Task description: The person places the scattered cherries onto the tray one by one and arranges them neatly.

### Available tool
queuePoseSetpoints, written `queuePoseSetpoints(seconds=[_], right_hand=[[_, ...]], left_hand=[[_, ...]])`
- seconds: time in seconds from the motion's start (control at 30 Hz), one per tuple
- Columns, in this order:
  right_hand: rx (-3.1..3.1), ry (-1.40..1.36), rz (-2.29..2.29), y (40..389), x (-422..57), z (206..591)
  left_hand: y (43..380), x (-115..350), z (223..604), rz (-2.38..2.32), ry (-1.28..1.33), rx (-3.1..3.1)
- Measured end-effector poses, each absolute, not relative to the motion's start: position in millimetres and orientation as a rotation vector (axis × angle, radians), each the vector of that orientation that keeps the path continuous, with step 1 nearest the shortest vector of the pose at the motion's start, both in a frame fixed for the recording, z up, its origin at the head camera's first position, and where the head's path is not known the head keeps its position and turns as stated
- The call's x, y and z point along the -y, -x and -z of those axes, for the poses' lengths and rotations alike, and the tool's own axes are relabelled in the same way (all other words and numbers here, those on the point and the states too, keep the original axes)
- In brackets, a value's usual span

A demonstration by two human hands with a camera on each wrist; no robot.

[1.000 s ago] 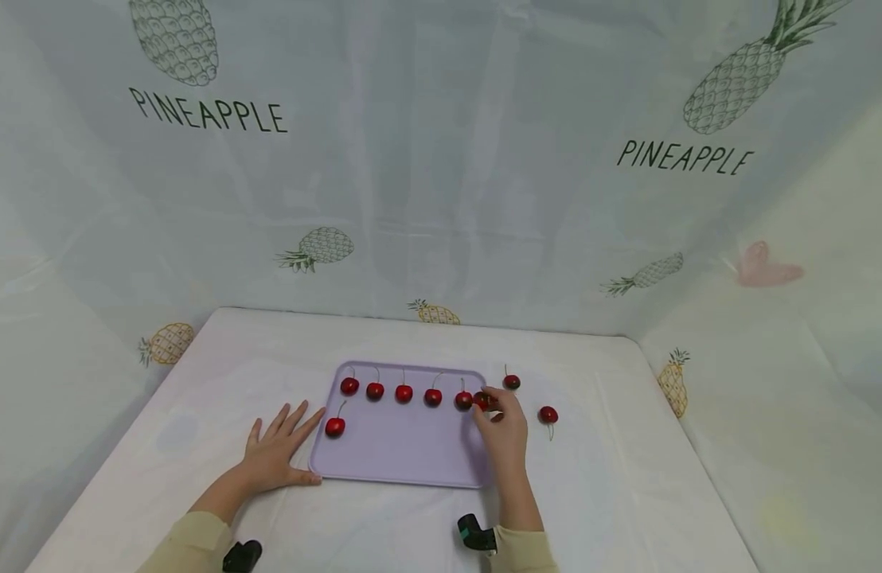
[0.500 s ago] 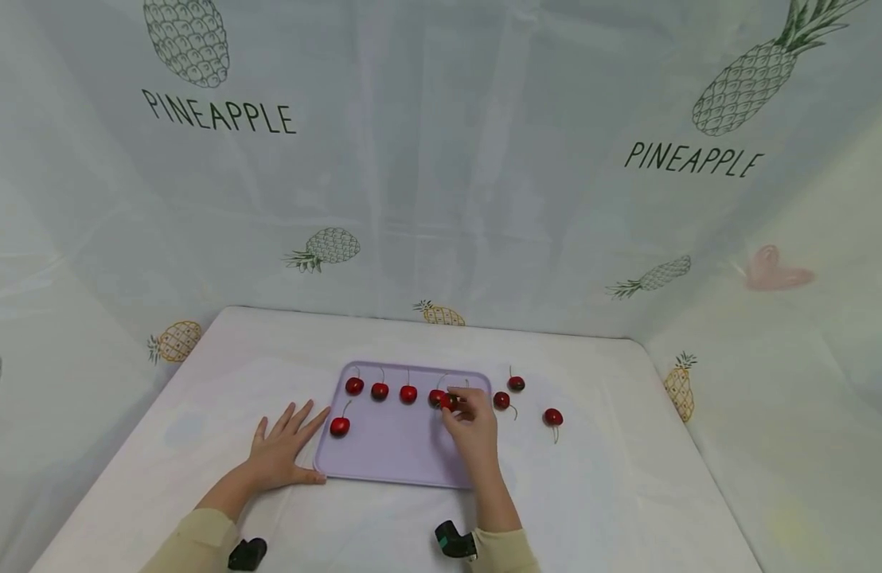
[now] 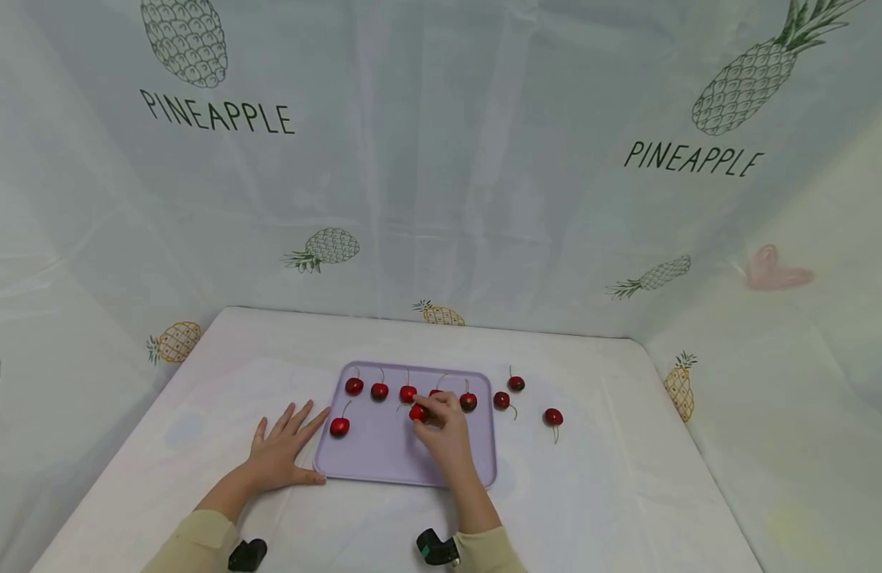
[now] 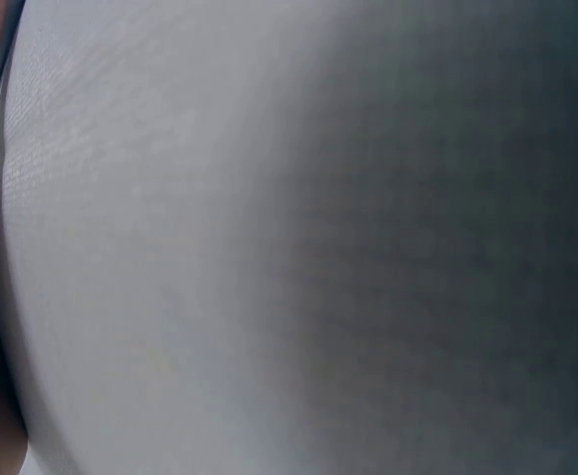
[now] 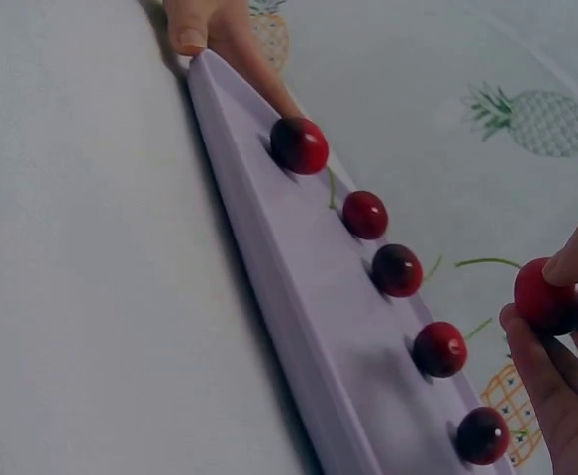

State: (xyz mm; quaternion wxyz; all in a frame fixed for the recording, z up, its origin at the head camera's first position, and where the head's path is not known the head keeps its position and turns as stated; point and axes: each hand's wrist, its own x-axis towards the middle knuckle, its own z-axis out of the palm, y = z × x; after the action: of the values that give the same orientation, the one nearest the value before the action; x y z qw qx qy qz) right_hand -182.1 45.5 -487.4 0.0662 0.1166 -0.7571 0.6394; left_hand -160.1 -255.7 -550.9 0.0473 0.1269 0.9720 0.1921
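My right hand (image 3: 448,436) pinches a dark red cherry (image 3: 417,413) between thumb and fingers over the middle of the lilac tray (image 3: 391,455). The right wrist view shows this cherry (image 5: 546,299) held up, its green stem pointing away from the fingers. Along the tray's back edge runs a row of several cherries (image 3: 380,391), stems toward the back; my right hand partly covers one. A single cherry (image 3: 339,427) sits in front of the row's left end. My left hand (image 3: 275,460) lies with fingers spread at the tray's left side, thumb and fingertips at its rim.
Right of the tray, three loose cherries lie on the white tabletop (image 3: 591,493): one near the back (image 3: 516,383), one close to the rim (image 3: 501,400), one farther right (image 3: 552,417). A pineapple-print sheet (image 3: 441,199) hangs behind. The left wrist view is mostly blurred cloth.
My right hand has carried the pinched cherry leftward from the tray's right edge to its middle, uncovering the row's right-end cherry and one loose cherry. My left hand stays at the rim.
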Motion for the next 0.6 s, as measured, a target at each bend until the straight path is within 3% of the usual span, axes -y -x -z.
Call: queuePoseSetpoints(seconds=[0.43,0.6], right_hand=[[2.284,-0.321,-2.105,184.0,-23.3,505.3],[2.319,-0.318,-2.072,191.2,-14.2,528.7]], left_hand=[[160.3,256.0,551.7,-0.569,-0.388,-2.974],[160.0,255.6,550.8,-0.565,-0.387,-2.974]])
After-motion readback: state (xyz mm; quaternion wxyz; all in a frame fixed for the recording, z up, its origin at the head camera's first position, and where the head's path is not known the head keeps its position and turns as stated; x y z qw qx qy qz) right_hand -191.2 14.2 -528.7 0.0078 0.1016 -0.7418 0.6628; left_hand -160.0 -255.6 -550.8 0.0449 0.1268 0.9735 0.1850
